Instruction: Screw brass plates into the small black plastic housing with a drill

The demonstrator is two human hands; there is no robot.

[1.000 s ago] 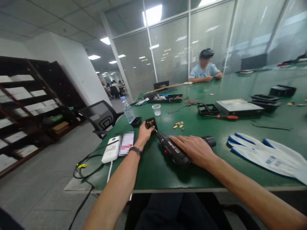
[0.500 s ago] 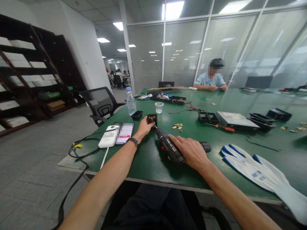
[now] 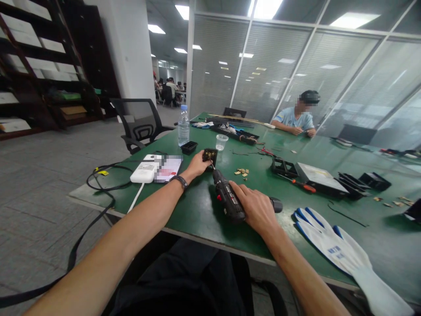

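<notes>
My left hand (image 3: 198, 165) grips a small black housing with brass contacts (image 3: 209, 154), tilted up above the green table. Wrapped round the handle of a black cordless screwdriver (image 3: 228, 197) is my right hand (image 3: 256, 206). The tool's bit points up and left and reaches the lower edge of the housing; whether it sits in a screw is too small to tell. Several loose brass pieces (image 3: 242, 172) lie on the table to the right of the housing. A clear plastic cup (image 3: 221, 141) stands just behind it.
Left are a water bottle (image 3: 183, 126), a small black tray (image 3: 189, 147), a phone (image 3: 169, 168) and a white power bank (image 3: 144, 168) with cables. Right lie a white-blue glove (image 3: 332, 241), an orange-handled screwdriver (image 3: 304, 186) and black housings (image 3: 284, 167). A person (image 3: 297, 115) sits across the table.
The camera view has turned and tilted slightly. Both hands keep their grips, and the screwdriver's bit stays at the housing.
</notes>
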